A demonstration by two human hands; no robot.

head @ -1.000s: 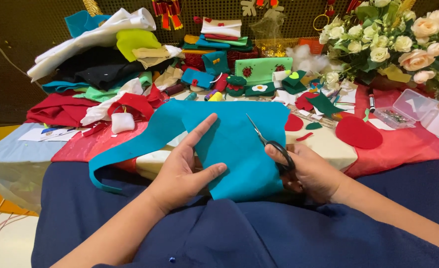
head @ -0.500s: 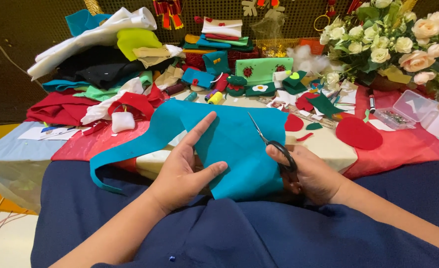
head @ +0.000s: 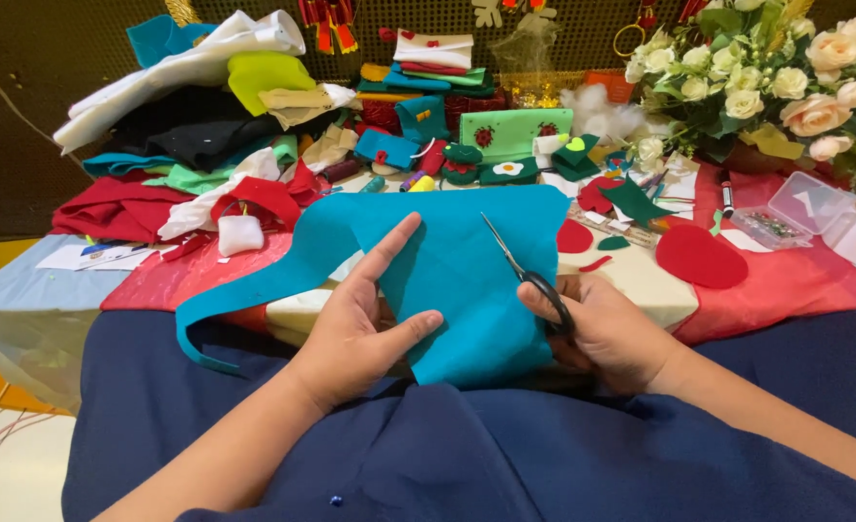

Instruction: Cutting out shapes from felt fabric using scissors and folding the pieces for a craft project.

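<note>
Scissors (head: 530, 275) slightly shifted, right fingers (head: 544, 304) gripping; left hand (head: 365, 324) on teal felt (head: 457, 266).

Felt pile (head: 186, 126) rear left; rose bouquet (head: 786, 68) rear right; clear plastic box (head: 796, 208); red felt oval (head: 701, 256).

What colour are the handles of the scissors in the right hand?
Black. The scissors handles show best in the head view, in the right hand.

Fabric pile (head: 186, 126) blocks far left; flowers (head: 786, 77) and plastic box (head: 800, 208) crowd the right. Tabletop (head: 641, 290) btwn — narrow gap only.
</note>
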